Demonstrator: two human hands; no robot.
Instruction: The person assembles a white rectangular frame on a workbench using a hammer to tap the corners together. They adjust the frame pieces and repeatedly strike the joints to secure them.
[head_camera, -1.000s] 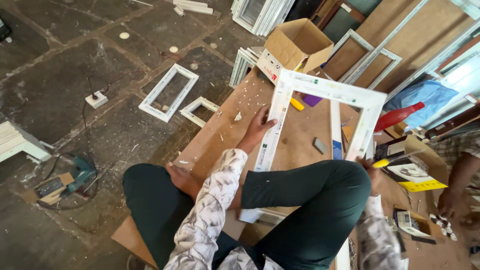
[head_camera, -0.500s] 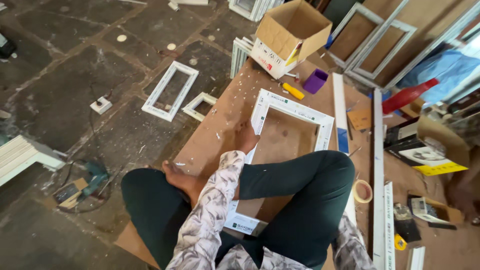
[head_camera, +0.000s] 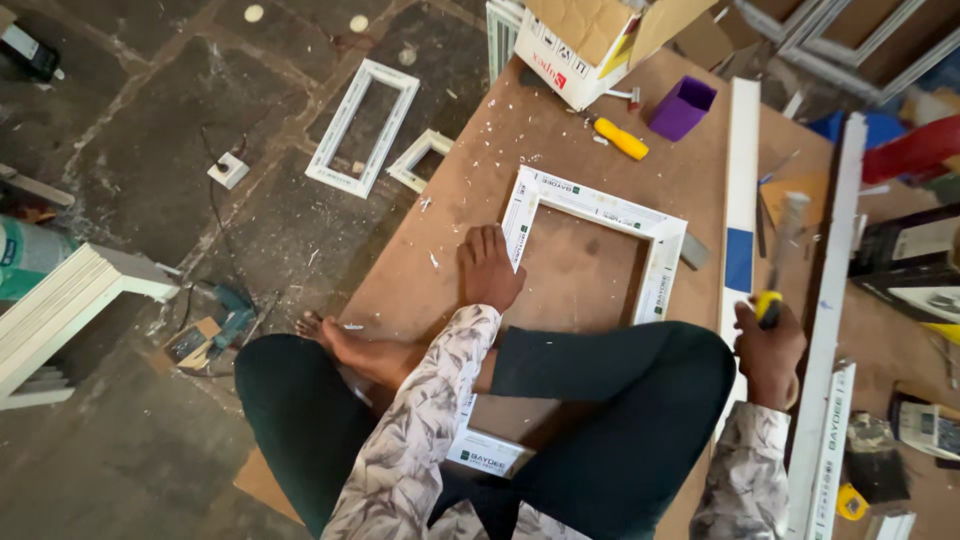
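I sit cross-legged on a brown board (head_camera: 560, 130), my dark trousers over the near part of a white rectangular frame (head_camera: 600, 210). My left hand (head_camera: 488, 268) lies flat, fingers together, on the board against the frame's left rail. My right hand (head_camera: 768, 350) is closed around a yellow-handled tool (head_camera: 780, 255) whose metal blade points away from me, beside a long white strip (head_camera: 742, 170) with a blue patch.
An open cardboard box (head_camera: 590, 40), a yellow-handled tool (head_camera: 620, 138) and a purple cup (head_camera: 682, 106) sit at the board's far end. Two small white frames (head_camera: 362, 125) lie on the stone floor at left. A power tool (head_camera: 225, 325) lies by my foot. More white strips (head_camera: 825, 330) run along the right.
The white frame was tilted up against my left hand and now lies flat on the board. My right hand has come into view gripping the yellow-handled tool.
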